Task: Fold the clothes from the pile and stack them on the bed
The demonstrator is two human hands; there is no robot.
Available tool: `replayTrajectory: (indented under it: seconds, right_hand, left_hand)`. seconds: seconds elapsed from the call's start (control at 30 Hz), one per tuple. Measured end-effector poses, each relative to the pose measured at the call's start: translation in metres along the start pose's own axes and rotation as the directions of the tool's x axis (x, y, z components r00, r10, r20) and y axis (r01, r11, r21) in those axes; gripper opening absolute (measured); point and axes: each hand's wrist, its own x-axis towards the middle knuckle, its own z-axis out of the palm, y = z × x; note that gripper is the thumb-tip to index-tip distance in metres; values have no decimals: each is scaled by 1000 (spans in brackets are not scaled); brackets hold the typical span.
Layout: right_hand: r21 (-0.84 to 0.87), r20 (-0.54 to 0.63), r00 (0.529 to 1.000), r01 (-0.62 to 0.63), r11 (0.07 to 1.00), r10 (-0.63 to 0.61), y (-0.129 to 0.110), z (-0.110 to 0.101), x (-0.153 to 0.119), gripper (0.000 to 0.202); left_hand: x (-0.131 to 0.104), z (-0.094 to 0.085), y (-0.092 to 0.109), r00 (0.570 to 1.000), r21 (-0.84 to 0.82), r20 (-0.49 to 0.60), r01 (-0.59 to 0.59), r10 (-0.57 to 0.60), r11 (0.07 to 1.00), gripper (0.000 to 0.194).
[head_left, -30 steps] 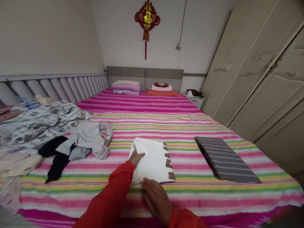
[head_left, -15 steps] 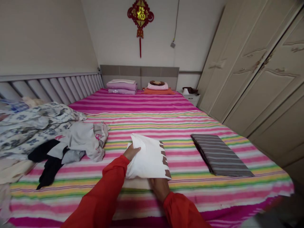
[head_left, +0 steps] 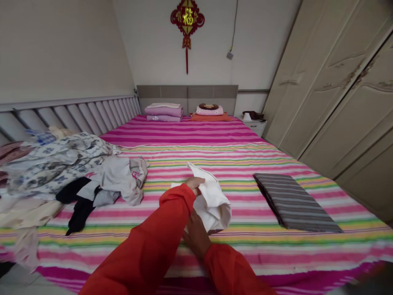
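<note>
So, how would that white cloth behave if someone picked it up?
Probably floppy: the white cloth bends into loose curves beside the left hand. It's likely light, since its edge looks thin. Rolling seems unlikely, given its loose, uneven folds.

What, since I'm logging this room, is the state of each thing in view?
White cloth: partly raised, loosely folded over
Left hand: closed on the white cloth
Right hand: at the white cloth's near side, grip unclear
Grey striped cloth: folded flat
Clothes pile: loose, jumbled
Striped bedspread: spread out
Lilac bedding: folded, stacked
Wardrobe doors: shut
</note>
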Motion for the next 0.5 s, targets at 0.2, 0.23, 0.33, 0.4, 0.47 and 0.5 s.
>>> replayTrajectory:
  seconds: [0.2, 0.23, 0.33, 0.4, 0.47, 0.5]
  right_hand:
    - [-132, -138, 936, -342, 930, 325, 21, -12, -1, 48]
    - [-150, -145, 916, -393, 907, 373, 24, -14, -4, 44]
    - [-163, -171, 898, -432, 887, 406, 29, -16, -18, 36]
    - [-156, -177, 924, -365, 918, 338, 30, -16, -27, 34]
    - [-163, -192, 950, -280, 946, 248, 30, -16, -35, 37]
    - [-171, -204, 957, -240, 955, 204, 29, -15, -39, 41]
  left_hand:
    - [-12, 1, 2, 997, 67, 66, 42, -46, 997, 39]
    - [-16, -5, 5, 996, 79, 70, 42, -47, 996, 41]
    - [-26, -32, 11, 996, 107, 76, 29, -37, 994, 48]
    - [-32, -57, 8, 998, 116, 59, 19, -26, 993, 54]
    - [-39, -82, -3, 1000, 129, 14, 23, -25, 991, 59]
    - [-42, -95, -10, 999, 136, -15, 30, -28, 990, 62]
